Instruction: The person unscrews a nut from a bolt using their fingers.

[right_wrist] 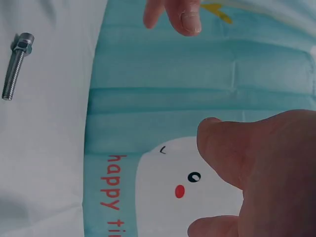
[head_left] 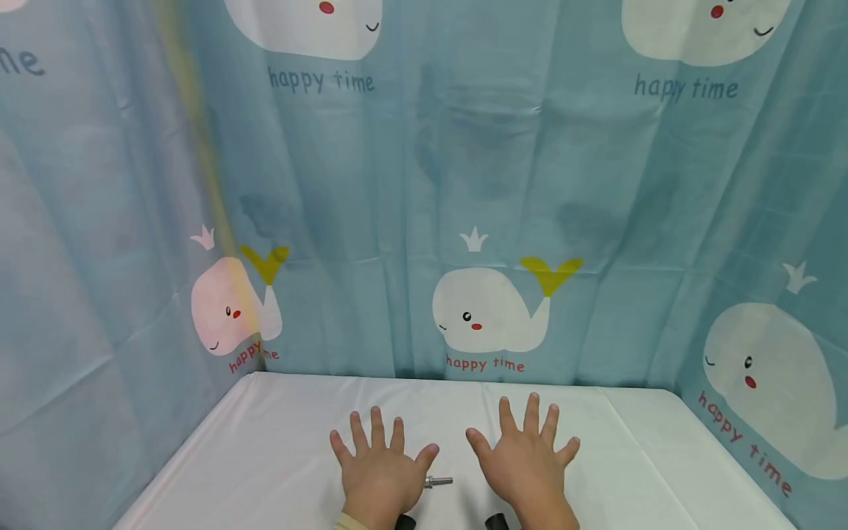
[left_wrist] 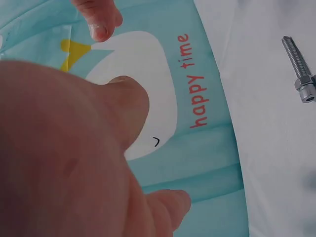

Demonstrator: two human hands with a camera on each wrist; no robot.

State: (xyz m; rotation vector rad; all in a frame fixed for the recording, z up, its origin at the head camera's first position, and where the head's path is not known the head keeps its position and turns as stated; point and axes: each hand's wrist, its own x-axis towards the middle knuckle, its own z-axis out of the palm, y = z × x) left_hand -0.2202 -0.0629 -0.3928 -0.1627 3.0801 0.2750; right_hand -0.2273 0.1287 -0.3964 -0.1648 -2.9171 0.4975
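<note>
A silver bolt with a nut threaded up near its head lies on the white tabletop, between the two hands. In the head view its head end is partly hidden by the left hand, whose fingers are spread straight. The right hand is likewise spread, fingers pointing away from the body, holding nothing. Both wrist views show the bolt apart from the hands; the socket in its round head is visible in the left wrist view. In the right wrist view the same bolt lies at the left.
The white-covered table ends at a blue curtain printed with whales, which surrounds it at the back and both sides. Small black cylindrical pieces show by each wrist at the bottom edge.
</note>
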